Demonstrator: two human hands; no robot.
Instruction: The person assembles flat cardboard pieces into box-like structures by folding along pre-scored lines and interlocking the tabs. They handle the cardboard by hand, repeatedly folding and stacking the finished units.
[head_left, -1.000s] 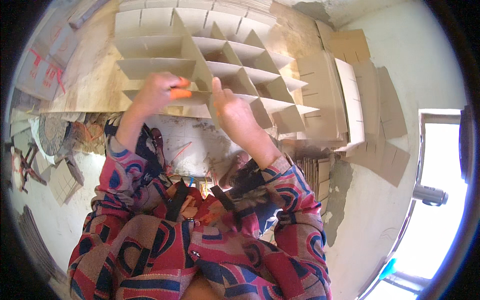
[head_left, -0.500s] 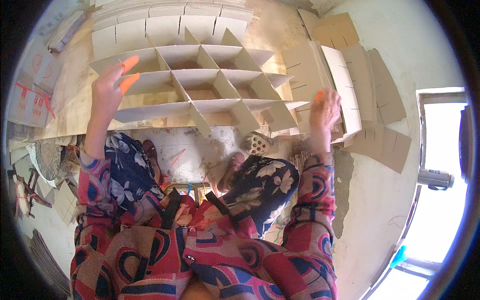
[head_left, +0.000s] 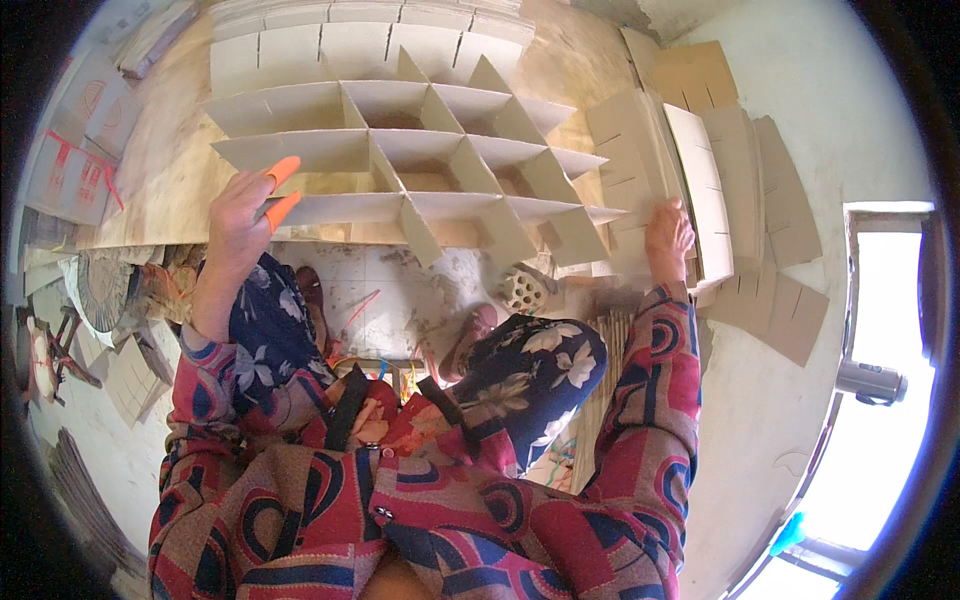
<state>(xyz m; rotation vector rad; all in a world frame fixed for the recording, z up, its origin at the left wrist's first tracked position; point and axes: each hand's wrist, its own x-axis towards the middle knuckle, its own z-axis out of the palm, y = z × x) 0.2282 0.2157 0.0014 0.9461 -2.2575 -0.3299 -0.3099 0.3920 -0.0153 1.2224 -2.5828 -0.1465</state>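
Note:
A cardboard divider grid (head_left: 452, 205) of interlocked strips stands at the near edge of the table, its cells facing up. My left hand (head_left: 240, 215), with orange covers on two fingertips, is at the left end of the nearest long strip. Those fingertips are apart, and the thumb overlaps the strip's end. My right hand (head_left: 668, 235) has its fingers curled beside the grid's right end, over slotted cardboard sheets (head_left: 620, 150). Whatever its fingers may hold is hidden.
Slotted cardboard strips (head_left: 365, 45) are stacked behind the grid on the wooden table (head_left: 165, 140). More sheets (head_left: 780, 190) lean on the right wall. A printed carton (head_left: 85, 150) stands at the left. Below the table is a perforated round block (head_left: 523, 290).
My left hand has come nearer to me, from the middle strip to the nearest one. My right hand stays by the grid's right end. The whole view has shifted slightly.

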